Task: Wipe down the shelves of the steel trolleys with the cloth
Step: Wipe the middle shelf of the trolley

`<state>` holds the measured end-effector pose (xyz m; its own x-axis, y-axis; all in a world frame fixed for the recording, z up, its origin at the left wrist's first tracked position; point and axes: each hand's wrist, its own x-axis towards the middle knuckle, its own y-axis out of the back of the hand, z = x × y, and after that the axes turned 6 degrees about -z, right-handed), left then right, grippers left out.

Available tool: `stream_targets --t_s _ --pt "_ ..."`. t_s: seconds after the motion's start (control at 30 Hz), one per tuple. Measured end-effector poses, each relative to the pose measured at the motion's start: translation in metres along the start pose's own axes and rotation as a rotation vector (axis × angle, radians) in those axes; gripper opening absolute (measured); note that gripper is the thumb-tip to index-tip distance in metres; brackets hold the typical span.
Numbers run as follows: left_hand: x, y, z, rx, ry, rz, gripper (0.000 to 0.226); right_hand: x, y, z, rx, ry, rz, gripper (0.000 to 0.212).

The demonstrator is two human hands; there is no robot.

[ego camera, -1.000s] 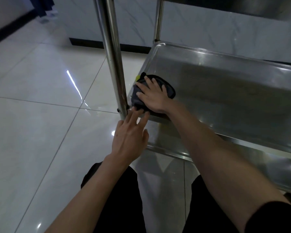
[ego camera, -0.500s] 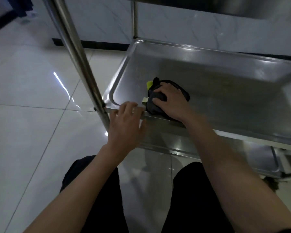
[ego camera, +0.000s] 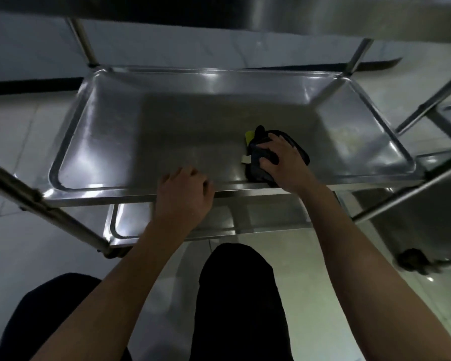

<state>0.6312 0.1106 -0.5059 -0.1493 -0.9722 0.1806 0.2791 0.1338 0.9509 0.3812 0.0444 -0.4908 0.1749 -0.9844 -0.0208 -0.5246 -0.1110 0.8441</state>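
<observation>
A steel trolley's middle shelf (ego camera: 167,131) fills the view, a shallow tray with a raised rim. A dark cloth (ego camera: 261,162) with a yellow-green patch lies bunched at the shelf's front right part. My right hand (ego camera: 284,162) grips the cloth and presses it onto the shelf near the front rim. My left hand (ego camera: 184,194) holds the front rim at the middle, fingers curled over the edge. A lower shelf (ego camera: 130,222) shows beneath, partly hidden by my arms.
The top shelf's underside (ego camera: 245,14) hangs overhead. Steel posts (ego camera: 44,209) stand at the corners. A second trolley (ego camera: 432,194) with a castor wheel (ego camera: 412,260) stands at the right. Pale tiled floor (ego camera: 16,256) lies around, and my dark-trousered knees are below.
The view has swung so the whole middle shelf faces me. My right hand slid the cloth from the left end to the right. My left hand took hold of the front rim.
</observation>
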Motion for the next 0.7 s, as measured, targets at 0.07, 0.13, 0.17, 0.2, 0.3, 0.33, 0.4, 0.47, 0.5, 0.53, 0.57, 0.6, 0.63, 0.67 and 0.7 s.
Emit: stream_targets --t_s 0.07,0.13,0.17,0.2,0.3,0.33,0.4,0.47,0.5,0.53,0.57,0.6,0.63,0.67,0.7 --pt "-0.004 -0.001 -0.001 -0.008 -0.01 0.026 0.027 -0.001 0.004 0.011 -0.059 -0.01 -0.005 0.042" --pt "-0.006 -0.001 -0.003 -0.018 -0.01 0.039 0.023 0.001 -0.002 0.013 -0.147 -0.009 -0.033 0.044" --pt "-0.006 0.0 -0.005 -0.026 -0.013 0.043 0.021 0.003 -0.005 0.012 -0.187 -0.015 -0.045 0.045" --pt "-0.006 0.0 -0.007 -0.039 -0.018 0.044 0.02 0.005 -0.008 0.01 -0.215 -0.026 -0.06 0.046" --pt "-0.006 0.005 -0.016 -0.084 -0.066 0.035 0.023 0.012 -0.015 -0.002 -0.259 -0.064 -0.128 0.049" --pt "-0.006 0.008 -0.021 -0.082 -0.076 0.028 0.026 0.016 -0.017 -0.009 -0.271 -0.065 -0.15 0.049" --pt "-0.007 0.019 -0.04 -0.024 -0.049 0.053 0.029 0.024 -0.023 -0.027 -0.255 -0.061 -0.187 0.049" --pt "-0.011 0.032 -0.074 0.045 0.051 0.124 0.029 0.032 -0.032 -0.046 -0.217 -0.053 -0.207 0.049" --pt "-0.013 0.039 -0.094 0.069 0.118 0.163 0.029 0.036 -0.036 -0.054 -0.206 -0.045 -0.208 0.049" --pt "-0.017 0.045 -0.113 0.089 0.181 0.186 0.031 0.041 -0.039 -0.061 -0.203 -0.034 -0.217 0.049" --pt "-0.02 0.048 -0.128 0.116 0.229 0.178 0.031 0.046 -0.043 -0.067 -0.203 -0.02 -0.232 0.05" --pt "-0.022 0.049 -0.138 0.144 0.255 0.155 0.031 0.052 -0.046 -0.072 -0.204 -0.007 -0.249 0.051" --pt "-0.023 0.047 -0.143 0.163 0.263 0.135 0.029 0.057 -0.05 -0.078 -0.208 0.004 -0.262 0.055" --pt "-0.024 0.045 -0.144 0.174 0.267 0.126 0.026 0.062 -0.054 -0.084 -0.209 0.012 -0.268 0.06" --pt "-0.023 0.043 -0.144 0.183 0.274 0.128 0.023 0.066 -0.059 -0.09 -0.205 0.016 -0.27 0.065"
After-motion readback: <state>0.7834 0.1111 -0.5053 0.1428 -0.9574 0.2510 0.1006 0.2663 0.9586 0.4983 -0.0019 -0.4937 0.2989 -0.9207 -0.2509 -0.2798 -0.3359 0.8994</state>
